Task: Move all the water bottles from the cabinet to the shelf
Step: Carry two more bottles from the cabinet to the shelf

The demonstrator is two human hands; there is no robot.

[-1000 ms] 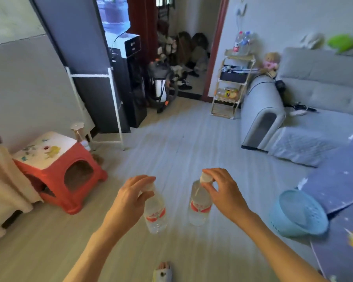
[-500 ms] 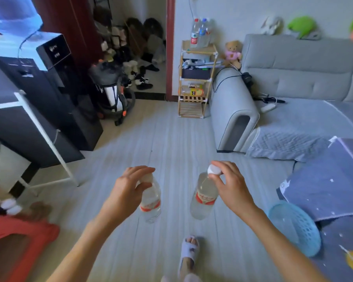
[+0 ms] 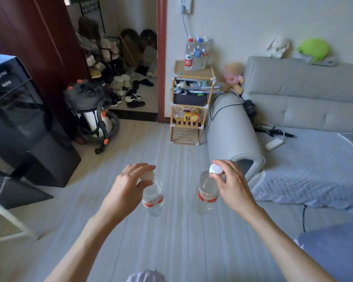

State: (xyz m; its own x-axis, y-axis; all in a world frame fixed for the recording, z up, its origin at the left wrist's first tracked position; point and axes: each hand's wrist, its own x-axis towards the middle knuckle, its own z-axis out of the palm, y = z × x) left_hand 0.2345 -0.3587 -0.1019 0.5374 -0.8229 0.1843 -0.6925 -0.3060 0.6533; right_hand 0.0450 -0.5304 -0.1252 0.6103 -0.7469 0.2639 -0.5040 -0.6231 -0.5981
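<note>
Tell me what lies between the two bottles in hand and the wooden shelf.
Head view: only bare grey striped floor between the held bottles and the shelf.

A living room in soft daylight, with pale wood-look flooring [image 3: 171, 231] stretching toward an off-white wall [image 3: 243, 23]. A grey sofa [image 3: 293, 102] is standing at the right, its rounded armrest [image 3: 230, 127] facing the floor and a quilted blue-grey cover [image 3: 314, 169] lying over the seat. A dark red door frame [image 3: 161, 58] is opening onto an entryway where shoes [image 3: 128, 92] are lying in a heap. A grey canister vacuum [image 3: 90, 110] is standing by the doorway, and a black appliance [image 3: 18, 119] is standing at the left. Soft toys [image 3: 277, 47] are sitting along the sofa back.
</note>
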